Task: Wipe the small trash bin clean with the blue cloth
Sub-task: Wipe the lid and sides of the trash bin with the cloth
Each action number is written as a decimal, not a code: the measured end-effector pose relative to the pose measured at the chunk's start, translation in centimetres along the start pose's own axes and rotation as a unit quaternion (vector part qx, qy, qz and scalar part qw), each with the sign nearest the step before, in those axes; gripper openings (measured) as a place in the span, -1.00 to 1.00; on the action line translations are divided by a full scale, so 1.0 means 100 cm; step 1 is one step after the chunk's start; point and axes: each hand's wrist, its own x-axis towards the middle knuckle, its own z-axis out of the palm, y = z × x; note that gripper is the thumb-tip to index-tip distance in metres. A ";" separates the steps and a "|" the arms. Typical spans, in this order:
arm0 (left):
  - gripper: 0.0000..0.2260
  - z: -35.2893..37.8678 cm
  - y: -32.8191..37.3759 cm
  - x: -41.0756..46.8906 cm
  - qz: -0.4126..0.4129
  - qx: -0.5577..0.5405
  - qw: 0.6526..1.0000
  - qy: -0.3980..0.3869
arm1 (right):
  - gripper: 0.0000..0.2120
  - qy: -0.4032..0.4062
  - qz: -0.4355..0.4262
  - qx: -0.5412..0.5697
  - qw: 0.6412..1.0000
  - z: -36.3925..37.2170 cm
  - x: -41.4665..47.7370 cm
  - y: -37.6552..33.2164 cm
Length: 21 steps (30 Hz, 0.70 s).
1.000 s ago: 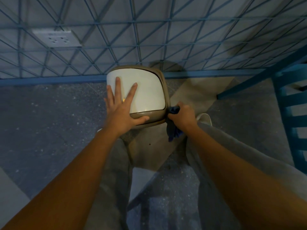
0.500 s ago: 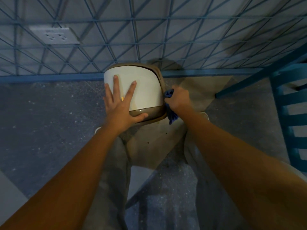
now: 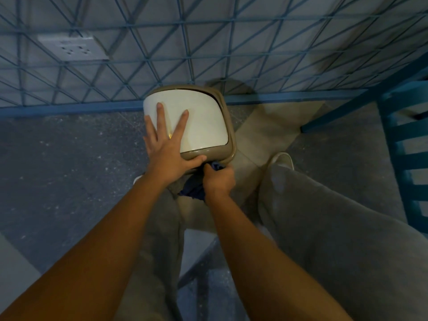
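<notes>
The small trash bin (image 3: 206,121) stands on the floor against the wall, with a cream lid and a tan rim. My left hand (image 3: 166,149) lies flat on the lid, fingers spread and thumb over the near rim. My right hand (image 3: 218,180) is closed around the blue cloth (image 3: 193,189) and presses it against the bin's near front side, just below the rim. Most of the cloth hangs under my fist, and the bin's body is hidden below the lid.
A blue grid-patterned wall (image 3: 231,42) with a white socket plate (image 3: 74,48) stands behind the bin. A blue chair (image 3: 407,144) is at the right. My grey trouser legs (image 3: 324,223) and a white shoe (image 3: 282,159) flank the bin on the speckled floor.
My right hand with the cloth has moved from the bin's right side down and round to its near front, beside my left thumb. My left hand stayed on the lid.
</notes>
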 end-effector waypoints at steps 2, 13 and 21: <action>-0.07 -0.001 -0.001 0.000 0.002 -0.008 1.000 -0.002 | -0.66 -0.002 0.023 0.026 0.999 0.006 -0.003 0.002; -0.09 0.000 0.000 0.000 0.001 -0.004 1.000 -0.001 | -0.67 0.075 -0.011 0.000 0.997 -0.031 0.031 -0.021; -0.10 0.001 0.000 0.000 -0.002 -0.013 1.000 -0.004 | -0.69 0.062 0.021 0.043 0.997 -0.015 0.013 -0.010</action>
